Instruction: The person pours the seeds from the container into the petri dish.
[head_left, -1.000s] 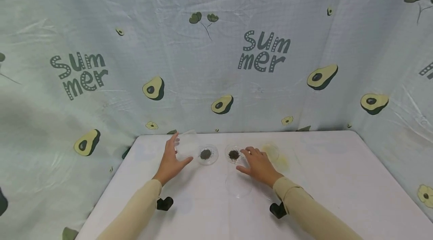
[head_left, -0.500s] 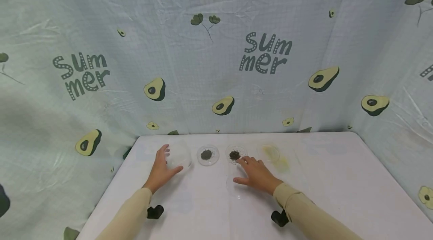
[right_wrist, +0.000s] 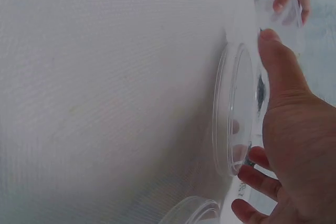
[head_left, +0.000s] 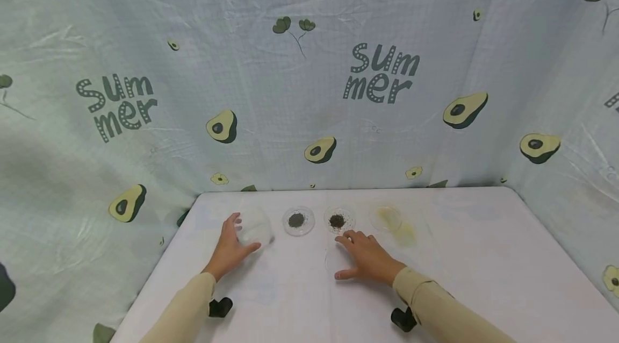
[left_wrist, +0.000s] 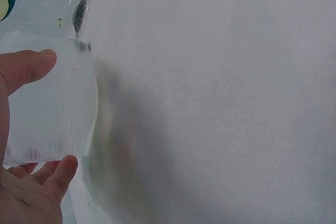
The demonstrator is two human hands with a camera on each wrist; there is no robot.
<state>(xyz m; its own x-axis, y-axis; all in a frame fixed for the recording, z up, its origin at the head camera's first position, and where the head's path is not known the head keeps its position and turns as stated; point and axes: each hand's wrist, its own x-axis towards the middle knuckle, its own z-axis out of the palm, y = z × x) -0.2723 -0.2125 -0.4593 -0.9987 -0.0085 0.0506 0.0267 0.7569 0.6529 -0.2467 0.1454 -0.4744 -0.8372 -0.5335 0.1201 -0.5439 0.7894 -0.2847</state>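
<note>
though shallow, clear dish [head_left: 350,218] with brown granules [head_left: 337,221]; right hand [head_left: 368,259] nearby

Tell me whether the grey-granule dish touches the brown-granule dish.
Apart. The head view shows a strip of white tabletop between the grey-granule dish and the brown-granule dish.

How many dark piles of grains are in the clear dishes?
2, both toward the back of the table: a greyish pile in one dish, a browner pile in the dish right of it, just beyond the right hand. That hand could hide others.
</note>
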